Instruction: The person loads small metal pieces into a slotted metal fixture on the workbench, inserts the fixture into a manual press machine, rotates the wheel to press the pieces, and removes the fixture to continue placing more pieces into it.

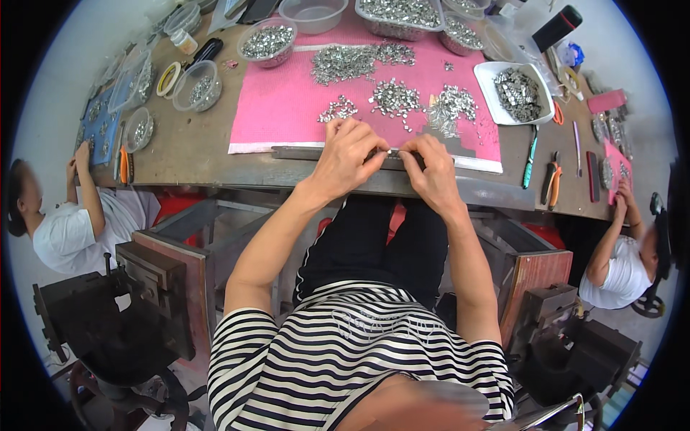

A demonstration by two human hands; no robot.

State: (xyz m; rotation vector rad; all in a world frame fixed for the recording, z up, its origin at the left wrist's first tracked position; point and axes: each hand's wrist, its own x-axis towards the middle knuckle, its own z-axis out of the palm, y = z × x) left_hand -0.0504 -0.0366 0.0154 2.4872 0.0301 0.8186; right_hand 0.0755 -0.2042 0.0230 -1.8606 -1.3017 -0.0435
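Observation:
Both my hands meet over a long dark metal bar [298,152] lying along the front edge of the pink mat [277,108]. My left hand [348,154] is closed, its thumb and fingertips pinched near a tiny bright piece [390,151]. From the other side, my right hand [431,165] is also pinched, thumb and forefinger close to that piece. What exactly sits between the fingertips is too small to make out. Just beyond my hands are loose piles of small silver metal pieces [395,98], thin silver pins [445,123] and a small pile [338,109] by my left knuckles.
Tubs of metal parts [267,43] stand at the back. A white tray [489,75] of parts is at the right, with orange-handled pliers [552,183] and a teal-handled tool [530,158] nearby. Co-workers sit at left [86,223] and right [622,262].

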